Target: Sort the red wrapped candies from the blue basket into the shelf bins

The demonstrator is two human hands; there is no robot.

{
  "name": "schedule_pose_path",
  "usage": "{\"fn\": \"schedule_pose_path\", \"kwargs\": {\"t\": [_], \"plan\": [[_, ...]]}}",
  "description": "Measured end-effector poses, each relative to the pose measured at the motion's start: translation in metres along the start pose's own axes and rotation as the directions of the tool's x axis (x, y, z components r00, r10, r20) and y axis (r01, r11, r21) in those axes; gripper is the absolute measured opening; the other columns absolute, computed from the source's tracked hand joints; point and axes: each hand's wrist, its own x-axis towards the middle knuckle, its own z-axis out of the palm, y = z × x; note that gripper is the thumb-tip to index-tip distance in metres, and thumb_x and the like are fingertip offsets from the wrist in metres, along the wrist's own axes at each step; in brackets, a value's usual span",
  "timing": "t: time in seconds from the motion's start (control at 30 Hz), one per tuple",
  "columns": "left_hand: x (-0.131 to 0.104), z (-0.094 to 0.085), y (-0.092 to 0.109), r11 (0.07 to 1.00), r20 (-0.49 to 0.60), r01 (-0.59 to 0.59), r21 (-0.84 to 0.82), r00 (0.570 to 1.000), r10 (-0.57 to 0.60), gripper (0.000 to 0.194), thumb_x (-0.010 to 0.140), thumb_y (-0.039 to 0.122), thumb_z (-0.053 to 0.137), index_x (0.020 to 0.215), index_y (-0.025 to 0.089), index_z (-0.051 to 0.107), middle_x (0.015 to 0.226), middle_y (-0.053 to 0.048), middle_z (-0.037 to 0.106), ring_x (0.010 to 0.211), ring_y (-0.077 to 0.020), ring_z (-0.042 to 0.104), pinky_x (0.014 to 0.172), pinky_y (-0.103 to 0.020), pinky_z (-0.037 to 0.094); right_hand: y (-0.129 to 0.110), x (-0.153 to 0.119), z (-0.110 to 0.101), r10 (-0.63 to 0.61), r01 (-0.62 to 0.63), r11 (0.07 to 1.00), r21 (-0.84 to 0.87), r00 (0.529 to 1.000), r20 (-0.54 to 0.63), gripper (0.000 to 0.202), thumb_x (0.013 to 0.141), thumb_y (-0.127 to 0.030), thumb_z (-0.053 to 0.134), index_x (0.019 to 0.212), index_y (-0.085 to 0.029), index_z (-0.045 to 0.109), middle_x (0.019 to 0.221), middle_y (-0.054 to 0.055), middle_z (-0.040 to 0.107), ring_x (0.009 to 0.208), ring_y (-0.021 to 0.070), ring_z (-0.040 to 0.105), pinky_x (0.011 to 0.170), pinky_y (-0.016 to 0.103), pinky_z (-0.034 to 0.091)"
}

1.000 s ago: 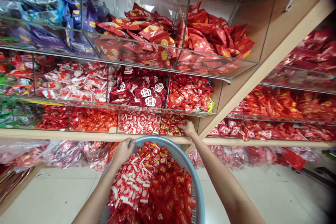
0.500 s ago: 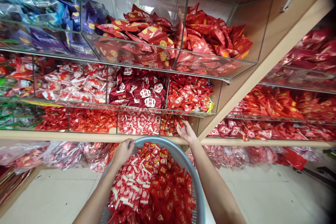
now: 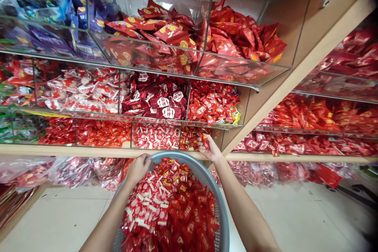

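My left hand [image 3: 138,170] is closed on the far left rim of a grey basket [image 3: 223,208]. Red-and-white wrapped candies [image 3: 146,201] fill the basket's left side, plain red packets [image 3: 191,220] its right, and small red-gold candies [image 3: 174,175] lie at the far end. Beyond the rim, my right hand [image 3: 208,149] is at the bottom shelf's right compartment, its fingers closed around small red candies. More red-gold candies [image 3: 189,138] lie just left of those fingers.
Clear-fronted shelves above hold red orange-print packets [image 3: 165,27], maroon packets [image 3: 156,98] and blue packets [image 3: 44,0]. A slanting wooden post [image 3: 295,71] stands right of my right hand. Bagged candies [image 3: 73,171] sit under the wooden ledge [image 3: 88,151].
My right hand has drawn slightly back toward me, and the red candies at its fingers show more. My left hand stays on the rim. The view has shifted a little.
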Motion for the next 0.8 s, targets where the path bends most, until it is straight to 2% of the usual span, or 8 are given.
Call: {"fn": "schedule_pose_path", "kwargs": {"t": [0.1,0.23,0.3,0.4,0.47,0.53,0.63,0.8], "plan": [[0.000,0.000,0.001,1.000,-0.001,0.002,0.004,1.000,-0.002,0.036,0.088,0.045,0.035,0.102,0.025,0.060,0.091,-0.003,0.070,0.082,-0.0187,0.064,0.065,-0.024,0.039,0.011,-0.018,-0.001,0.058,-0.053,0.994,-0.100,0.997,0.048,0.021,0.074,-0.033,0.064,0.069,-0.018,0.049,0.062,-0.004,0.052,0.045,0.0029,0.039,0.033,0.010,0.026],[-0.001,-0.001,0.002,1.000,0.005,0.001,0.009,1.000,-0.001,0.036,0.088,0.045,0.035,0.103,0.025,0.060,0.094,-0.003,0.070,0.083,-0.0189,0.065,0.066,-0.024,0.040,0.038,-0.038,-0.010,0.041,-0.052,0.892,-0.450,0.999,-0.034,0.022,0.072,-0.036,0.066,0.079,-0.019,0.054,0.066,-0.003,0.057,0.041,0.0029,0.033,0.034,0.014,0.020],[-0.001,-0.001,0.002,1.000,0.006,0.002,0.018,1.000,-0.002,0.036,0.088,0.045,0.034,0.104,0.025,0.060,0.094,-0.003,0.070,0.083,-0.0190,0.065,0.066,-0.024,0.040,0.053,-0.044,-0.017,-0.027,-0.033,0.748,-0.663,0.997,-0.079,0.023,0.070,-0.034,0.066,0.083,-0.020,0.055,0.066,-0.003,0.059,0.042,0.0043,0.034,0.037,0.016,0.024],[-0.001,-0.002,0.002,1.000,0.007,-0.004,0.024,1.000,0.004,0.037,0.089,0.046,0.034,0.104,0.025,0.060,0.093,-0.004,0.070,0.084,-0.0190,0.065,0.066,-0.024,0.040,0.073,-0.048,-0.027,-0.157,0.055,0.419,-0.906,0.988,-0.013,0.016,0.067,-0.028,0.063,0.078,-0.018,0.057,0.065,-0.003,0.059,0.053,0.0086,0.045,0.050,0.020,0.035],[-0.001,-0.002,0.002,1.000,0.010,-0.008,0.021,1.000,0.008,0.037,0.089,0.045,0.034,0.104,0.024,0.060,0.093,-0.004,0.070,0.084,-0.0191,0.065,0.066,-0.024,0.040,0.082,-0.046,-0.032,-0.204,0.105,0.197,-0.975,0.977,0.064,0.011,0.066,-0.024,0.060,0.075,-0.018,0.059,0.068,-0.002,0.061,0.063,0.0121,0.051,0.059,0.023,0.039],[-0.001,-0.002,0.002,1.000,0.011,-0.009,0.017,1.000,0.009,0.037,0.089,0.045,0.034,0.104,0.024,0.060,0.093,-0.004,0.070,0.084,-0.0194,0.065,0.066,-0.024,0.039,0.090,-0.043,-0.035,-0.226,0.096,0.039,-0.995,0.970,0.085,0.011,0.066,-0.023,0.058,0.075,-0.018,0.060,0.070,-0.002,0.061,0.066,0.0140,0.052,0.063,0.025,0.039],[-0.001,-0.001,0.001,1.000,0.011,-0.009,0.018,1.000,0.008,0.037,0.089,0.045,0.034,0.104,0.024,0.060,0.092,-0.004,0.070,0.084,-0.0200,0.065,0.066,-0.024,0.039,0.098,-0.038,-0.037,-0.273,0.038,-0.075,-0.996,0.960,0.057,0.013,0.065,-0.023,0.057,0.077,-0.019,0.059,0.069,-0.002,0.060,0.065,0.0148,0.051,0.062,0.025,0.037],[-0.001,-0.001,0.001,1.000,0.013,-0.003,0.014,1.000,0.003,0.036,0.089,0.045,0.034,0.104,0.024,0.059,0.090,-0.004,0.070,0.082,-0.0195,0.064,0.064,-0.024,0.038,0.107,-0.034,-0.036,-0.301,0.028,-0.144,-0.989,0.951,0.071,0.010,0.065,-0.023,0.058,0.075,-0.019,0.059,0.069,-0.002,0.059,0.065,0.0157,0.051,0.060,0.025,0.035]]}}
